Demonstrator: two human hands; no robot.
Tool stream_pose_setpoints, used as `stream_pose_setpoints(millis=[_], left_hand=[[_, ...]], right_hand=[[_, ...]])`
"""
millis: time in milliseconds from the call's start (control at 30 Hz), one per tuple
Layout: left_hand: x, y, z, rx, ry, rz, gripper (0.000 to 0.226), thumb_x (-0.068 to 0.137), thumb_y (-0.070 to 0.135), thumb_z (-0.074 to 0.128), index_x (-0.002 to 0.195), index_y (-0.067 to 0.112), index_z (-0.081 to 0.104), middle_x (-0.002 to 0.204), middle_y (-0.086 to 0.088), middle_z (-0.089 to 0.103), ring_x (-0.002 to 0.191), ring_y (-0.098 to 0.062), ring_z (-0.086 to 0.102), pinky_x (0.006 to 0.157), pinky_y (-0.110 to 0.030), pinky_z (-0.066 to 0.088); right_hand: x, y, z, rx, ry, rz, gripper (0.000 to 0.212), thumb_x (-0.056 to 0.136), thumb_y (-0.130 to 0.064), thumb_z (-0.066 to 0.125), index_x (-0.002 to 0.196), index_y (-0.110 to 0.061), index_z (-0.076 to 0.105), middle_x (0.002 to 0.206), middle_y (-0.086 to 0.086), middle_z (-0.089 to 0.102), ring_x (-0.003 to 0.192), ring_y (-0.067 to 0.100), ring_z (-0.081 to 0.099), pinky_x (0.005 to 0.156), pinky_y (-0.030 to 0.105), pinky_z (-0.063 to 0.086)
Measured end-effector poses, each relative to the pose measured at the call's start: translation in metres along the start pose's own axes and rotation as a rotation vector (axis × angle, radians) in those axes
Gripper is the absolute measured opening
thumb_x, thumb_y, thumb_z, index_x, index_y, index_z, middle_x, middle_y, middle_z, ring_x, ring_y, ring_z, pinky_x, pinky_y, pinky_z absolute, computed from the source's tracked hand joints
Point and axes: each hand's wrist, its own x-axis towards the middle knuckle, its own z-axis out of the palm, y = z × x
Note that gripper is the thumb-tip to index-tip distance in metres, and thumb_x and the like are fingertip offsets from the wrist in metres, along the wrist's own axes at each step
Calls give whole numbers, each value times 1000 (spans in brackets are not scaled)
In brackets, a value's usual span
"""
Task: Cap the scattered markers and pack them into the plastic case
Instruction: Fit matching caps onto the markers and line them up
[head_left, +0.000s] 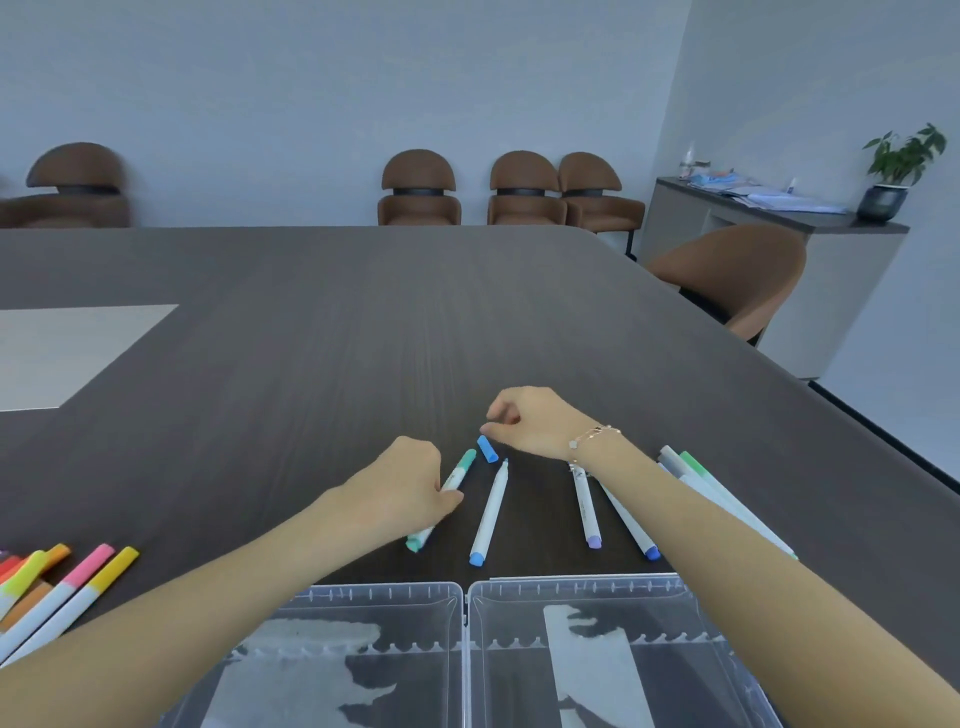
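Observation:
My left hand (410, 486) grips a white marker with a teal cap (457, 470), its barrel slanting down to a teal end near the table. My right hand (524, 421) hovers just above a loose blue cap (487, 449), fingers loosely curled and holding nothing. An uncapped blue marker (491, 512) lies beside the cap, tip pointing up. A purple-ended marker (586, 506) and a blue-ended marker (631, 525) lie under my right wrist. The clear plastic case (465, 597) lies open at the near edge.
Several capped markers in pink, yellow and orange (78, 577) lie at the near left. More markers (696, 475) lie right of my right forearm. The dark table (363, 322) stretches far ahead, with brown chairs (524, 192) around it.

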Motion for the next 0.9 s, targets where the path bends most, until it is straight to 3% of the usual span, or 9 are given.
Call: stream_pose_setpoints(millis=[100,167,267,433,500,600,700,900], left_hand=[[-6,11,6,27,61,33,24,92,41,53,84,19,46,73,3,49,59,-11,49,51,-13,33],[-7,16,7,-4,87,106,25,92,39,54,82,16,51,78,0,55,63,-12,53,54,-15,39],[-9,25,11,33,-53,155,35,90,42,55,68,14,56,67,-2,56,59,-12,54,55,-21,42],[-8,41,21,18,-81,144,32,87,33,57,60,19,46,58,0,47,52,-10,50,57,-23,46],[-8,44,22,-25,-121,149,32,87,33,57,61,17,49,59,-1,50,54,-11,49,55,-21,43],[-10,44,23,-100,-148,171,31,87,33,57,67,10,61,68,-7,61,58,-14,51,53,-19,40],[-12,42,19,-166,-78,174,29,88,33,57,79,6,65,73,-9,66,58,-13,51,49,-17,37],[-11,42,17,-221,-7,196,33,88,33,58,84,1,67,78,-12,71,56,-13,50,48,-17,37]], right_hand=[[6,-9,7,-72,-55,27,26,89,-28,61,107,-10,61,101,3,61,89,17,57,82,29,48],[6,-7,3,-101,-57,30,18,86,-17,60,103,-9,62,107,4,61,94,20,58,83,31,49],[-1,2,-8,-199,-82,65,19,84,-15,58,100,-7,60,106,7,62,97,25,60,82,37,51],[-20,19,-20,-224,-93,160,13,82,-11,57,91,-1,58,98,17,63,70,22,50,52,28,41],[-25,24,-22,-110,-39,184,17,83,-14,57,89,1,63,91,15,65,69,19,52,50,24,43],[-29,35,-24,237,114,240,16,85,-17,58,89,-6,69,79,-2,62,67,12,53,60,23,48],[-38,42,-26,457,76,332,21,89,-18,55,97,-6,70,71,1,60,56,8,42,50,16,38],[-47,43,-27,632,85,434,24,91,-16,55,108,-5,68,68,1,61,51,8,39,43,14,34]])
